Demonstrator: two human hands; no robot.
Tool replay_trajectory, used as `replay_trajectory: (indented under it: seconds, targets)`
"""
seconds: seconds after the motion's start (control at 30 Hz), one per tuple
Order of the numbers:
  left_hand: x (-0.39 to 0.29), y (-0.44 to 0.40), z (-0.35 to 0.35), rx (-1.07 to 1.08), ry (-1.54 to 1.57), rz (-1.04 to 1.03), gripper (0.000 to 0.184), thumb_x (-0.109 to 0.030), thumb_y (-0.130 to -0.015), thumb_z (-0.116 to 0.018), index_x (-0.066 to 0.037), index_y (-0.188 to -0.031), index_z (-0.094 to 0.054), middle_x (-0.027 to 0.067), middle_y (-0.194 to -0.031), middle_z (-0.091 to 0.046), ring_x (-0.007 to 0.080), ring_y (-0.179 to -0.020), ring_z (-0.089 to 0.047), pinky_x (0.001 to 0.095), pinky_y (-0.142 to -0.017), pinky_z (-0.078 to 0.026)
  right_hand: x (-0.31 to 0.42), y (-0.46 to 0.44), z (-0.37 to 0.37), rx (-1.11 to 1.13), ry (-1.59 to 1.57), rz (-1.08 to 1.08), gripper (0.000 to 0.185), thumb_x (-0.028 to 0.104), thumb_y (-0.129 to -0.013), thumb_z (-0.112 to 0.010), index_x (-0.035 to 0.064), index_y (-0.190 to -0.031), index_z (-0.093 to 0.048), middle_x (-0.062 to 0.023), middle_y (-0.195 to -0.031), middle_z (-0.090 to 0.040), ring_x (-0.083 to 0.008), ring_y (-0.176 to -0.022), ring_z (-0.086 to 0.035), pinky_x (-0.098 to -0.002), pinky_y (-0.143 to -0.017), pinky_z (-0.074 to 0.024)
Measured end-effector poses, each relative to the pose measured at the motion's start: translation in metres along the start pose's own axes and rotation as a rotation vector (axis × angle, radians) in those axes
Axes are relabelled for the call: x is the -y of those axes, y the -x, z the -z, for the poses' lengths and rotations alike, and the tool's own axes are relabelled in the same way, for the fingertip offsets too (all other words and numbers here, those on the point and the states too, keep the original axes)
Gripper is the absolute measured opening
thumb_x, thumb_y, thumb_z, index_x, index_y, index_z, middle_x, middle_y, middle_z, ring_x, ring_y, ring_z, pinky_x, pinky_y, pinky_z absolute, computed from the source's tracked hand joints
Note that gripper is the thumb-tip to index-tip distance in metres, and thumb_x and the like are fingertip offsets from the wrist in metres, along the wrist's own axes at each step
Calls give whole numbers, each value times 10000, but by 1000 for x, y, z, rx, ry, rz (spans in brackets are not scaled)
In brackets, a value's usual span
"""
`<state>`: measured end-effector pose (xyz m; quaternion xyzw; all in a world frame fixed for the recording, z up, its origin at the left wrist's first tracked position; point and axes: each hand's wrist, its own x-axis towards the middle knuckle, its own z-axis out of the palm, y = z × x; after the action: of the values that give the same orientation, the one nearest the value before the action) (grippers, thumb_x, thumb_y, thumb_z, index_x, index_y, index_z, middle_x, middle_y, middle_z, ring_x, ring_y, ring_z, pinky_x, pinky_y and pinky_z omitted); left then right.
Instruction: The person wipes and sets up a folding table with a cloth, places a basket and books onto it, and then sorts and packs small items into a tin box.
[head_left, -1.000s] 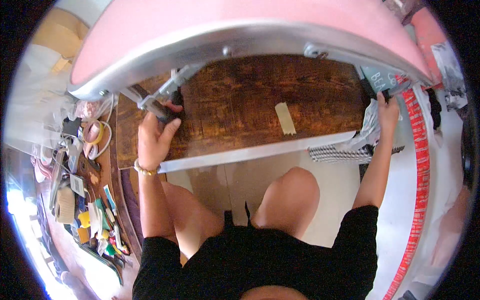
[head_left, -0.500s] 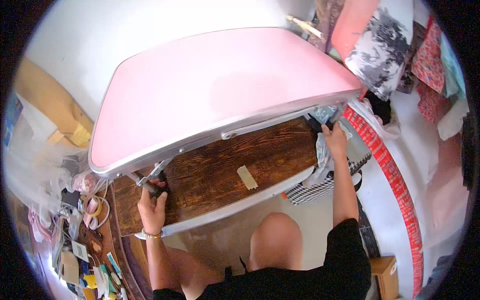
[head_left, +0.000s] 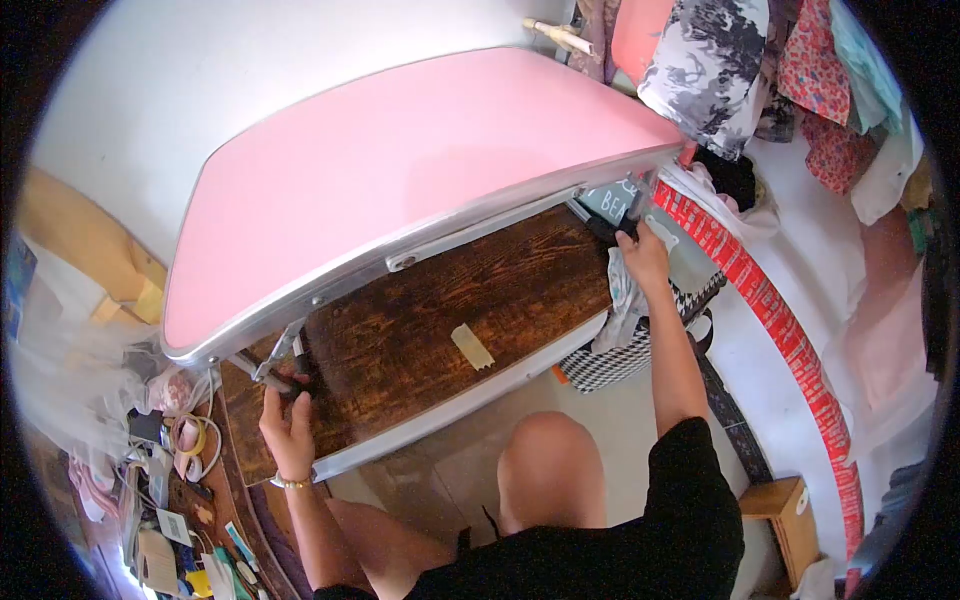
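A small folding table with a pink top (head_left: 400, 150) and metal rim is tilted up before me, its underside facing a dark wood-grain board (head_left: 420, 300). At the lower left, my left hand (head_left: 288, 435) has thumb and fingers around the dark end of a folding leg (head_left: 292, 384), beside a metal hinge bracket (head_left: 280, 350). My right hand (head_left: 645, 255) is closed on the dark leg piece (head_left: 604, 228) at the right end. Its fingertips are partly hidden. A strip of beige tape (head_left: 472, 346) lies on the board.
Tapes, cords and small items clutter the surface at left, near a yellow tape roll (head_left: 188, 436). At right are a houndstooth bag (head_left: 610, 360), a red printed strip (head_left: 760, 290) and a wooden stool (head_left: 778, 510). Fabrics (head_left: 710, 70) hang at upper right.
The view has shifted, so the table and both hands sit further left in the picture. Each hand stays at its leg; the left one shows a wider gap between thumb and fingers.
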<state>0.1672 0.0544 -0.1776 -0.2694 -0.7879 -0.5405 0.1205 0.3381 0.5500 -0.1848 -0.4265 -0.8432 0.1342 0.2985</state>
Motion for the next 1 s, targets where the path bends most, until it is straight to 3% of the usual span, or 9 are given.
replay_trajectory:
  seconds: [0.43,0.53,0.67,0.77,0.83,0.87,0.9,0.93,1.0]
  targets:
    - [12,8,2,9,65,90,351,-25,-827,-546,26,-1166,-470,77,-1022,-577,139,-902,-537,268,-809,-411,6,8,21,62,66,40,397,323,-773,-576,-6,-994,-549,-218,-825,-606,-379,-814,-585,-429,-757,-444]
    - [30,18,4,-143,5,-17,395,-17,-815,-558,26,-1193,-453,69,-996,-565,137,-871,-527,266,-791,-416,28,19,67,36,-38,62,335,297,-762,-581,29,-964,-595,-203,-863,-609,-347,-805,-593,-404,-751,-454]
    - [37,27,15,-45,118,53,398,-36,-826,-542,22,-1209,-444,61,-961,-553,129,-848,-515,262,-776,-417,57,7,136,-106,-475,368,307,90,-749,-565,76,-1053,-608,0,-809,-571,-70,-726,-503,-227,-670,-418]
    - [37,27,17,-15,108,81,373,-51,-840,-536,23,-1196,-452,54,-943,-556,123,-843,-513,255,-771,-415,95,-23,181,-111,-420,643,492,194,-773,-546,120,-1256,-481,48,-738,-457,-51,-666,-399,-195,-612,-333]
    - [42,28,19,-14,131,81,357,-48,-849,-526,20,-1192,-457,59,-954,-559,123,-854,-515,252,-772,-414,97,-58,197,147,-458,442,532,191,-747,-556,152,-1270,-465,12,-774,-498,-97,-691,-437,-232,-651,-381]
    - [41,29,21,-5,97,76,356,-47,-851,-521,16,-1195,-456,65,-971,-561,128,-871,-518,255,-783,-415,82,-85,199,47,-173,376,545,163,-749,-544,114,-1282,-441,-18,-859,-554,-112,-754,-494,-245,-706,-411]
    - [40,28,22,0,68,69,355,-45,-854,-516,12,-1199,-456,71,-989,-562,134,-888,-522,258,-794,-416,57,-110,195,88,-489,327,538,30,-744,-606,-12,-1240,-402,-83,-722,-611,-133,-618,-574,-260,-530,-459]
    - [39,30,23,2,43,59,354,-43,-856,-511,9,-1202,-456,76,-1006,-564,139,-904,-525,262,-805,-417,75,-100,201,-157,-93,306,540,45,-659,-551,-28,-1187,-461,-194,-1087,-571,-233,-924,-566,-294,-774,-452]
    - [37,34,29,46,74,94,361,-22,-859,-488,21,-1214,-437,117,-1097,-553,179,-1008,-526,291,-889,-394,31,-130,188,-237,-73,321,472,155,-763,-542,59,-1223,-490,-35,-914,-589,-117,-801,-535,-247,-728,-429]
